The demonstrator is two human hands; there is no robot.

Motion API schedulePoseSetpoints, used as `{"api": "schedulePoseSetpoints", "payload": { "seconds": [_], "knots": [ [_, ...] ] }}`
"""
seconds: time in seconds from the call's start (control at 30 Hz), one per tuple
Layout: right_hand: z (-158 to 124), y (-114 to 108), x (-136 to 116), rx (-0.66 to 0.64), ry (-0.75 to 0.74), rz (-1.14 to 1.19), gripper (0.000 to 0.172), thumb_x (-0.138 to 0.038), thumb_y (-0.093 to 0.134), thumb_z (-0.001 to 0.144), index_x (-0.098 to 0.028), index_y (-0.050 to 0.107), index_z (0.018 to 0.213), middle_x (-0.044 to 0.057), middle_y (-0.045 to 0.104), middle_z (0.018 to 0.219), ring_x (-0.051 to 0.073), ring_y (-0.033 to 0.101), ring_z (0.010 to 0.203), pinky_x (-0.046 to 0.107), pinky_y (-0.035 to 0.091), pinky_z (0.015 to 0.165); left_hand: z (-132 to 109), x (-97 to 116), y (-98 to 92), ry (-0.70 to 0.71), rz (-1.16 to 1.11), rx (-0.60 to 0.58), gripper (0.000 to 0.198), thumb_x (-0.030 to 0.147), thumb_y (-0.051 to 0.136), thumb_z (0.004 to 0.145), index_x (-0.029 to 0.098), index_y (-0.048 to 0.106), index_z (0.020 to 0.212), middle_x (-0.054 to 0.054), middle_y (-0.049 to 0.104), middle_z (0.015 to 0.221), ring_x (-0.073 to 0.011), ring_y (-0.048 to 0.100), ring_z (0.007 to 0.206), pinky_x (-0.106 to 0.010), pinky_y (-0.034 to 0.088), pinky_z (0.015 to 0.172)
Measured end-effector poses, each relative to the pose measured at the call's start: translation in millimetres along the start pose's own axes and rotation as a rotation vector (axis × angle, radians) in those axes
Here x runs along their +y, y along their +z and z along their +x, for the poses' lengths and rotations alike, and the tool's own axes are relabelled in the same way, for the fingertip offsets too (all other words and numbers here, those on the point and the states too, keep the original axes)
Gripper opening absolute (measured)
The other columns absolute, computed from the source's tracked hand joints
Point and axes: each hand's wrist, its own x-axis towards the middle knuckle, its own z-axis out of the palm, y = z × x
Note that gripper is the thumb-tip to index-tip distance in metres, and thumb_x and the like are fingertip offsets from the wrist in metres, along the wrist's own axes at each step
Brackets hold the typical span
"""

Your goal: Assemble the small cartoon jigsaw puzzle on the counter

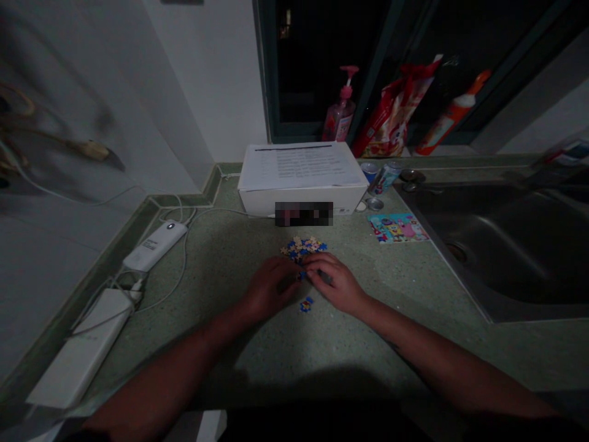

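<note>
Between my fingertips, just in front of a loose pile of jigsaw puzzle pieces (301, 245), is a small blue puzzle piece (302, 275). My left hand (273, 287) pinches it from the left, thumb and fingers curled. From the other side my right hand (335, 283) closes on it, its fingers reaching over the near edge of the pile. Some pieces of the pile show blue faces and others pale backs; the nearest ones are partly hidden by my fingers. Closer to me, a small cluster of joined pieces (306, 304), blue with red and yellow, lies flat on the counter.
Behind the pile stands a white box (257, 199) with a printed sheet on top. A colourful cartoon picture card (398, 228) lies right, beside the metal sink (488, 313). Cans (385, 178) stand near the box. A white power bank (156, 244) and cables lie left.
</note>
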Motion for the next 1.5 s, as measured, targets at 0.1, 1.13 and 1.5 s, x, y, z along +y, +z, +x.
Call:
{"api": "schedulePoseSetpoints", "payload": {
  "seconds": [0.1,1.13,1.5],
  "knots": [
    [0.4,-1.9,-0.5,0.003,-0.004,-0.031,0.011,-0.019,0.061,0.103,-0.024,0.070,0.106,0.007,0.077,0.112,0.023,0.073,0.108,0.044,0.061,0.095,-0.2,-0.1,-1.6,-0.030,0.013,0.013,0.026,0.020,0.072,0.093,0.025,0.068,0.118,-0.007,0.074,0.111,-0.0241,0.070,0.104,-0.044,0.060,0.093],
    [-0.1,-6.0,-5.3,-0.011,-0.093,-0.154,0.022,-0.027,0.070,0.098,-0.026,0.066,0.120,0.012,0.069,0.130,0.030,0.066,0.127,0.056,0.058,0.106,-0.8,-1.3,-3.1,-0.048,-0.069,-0.006,0.030,0.030,0.075,0.094,0.026,0.068,0.123,-0.010,0.072,0.119,-0.0275,0.068,0.112,-0.049,0.060,0.096],
    [-0.6,-7.0,-2.6,0.005,-0.088,-0.172,0.020,-0.026,0.071,0.097,-0.025,0.067,0.117,0.013,0.069,0.129,0.032,0.064,0.130,0.056,0.058,0.107,2.7,1.7,-4.2,-0.013,-0.013,-0.003,0.028,0.020,0.068,0.095,0.026,0.065,0.122,-0.007,0.077,0.114,-0.0262,0.072,0.107,-0.050,0.057,0.099]
  ]
}}
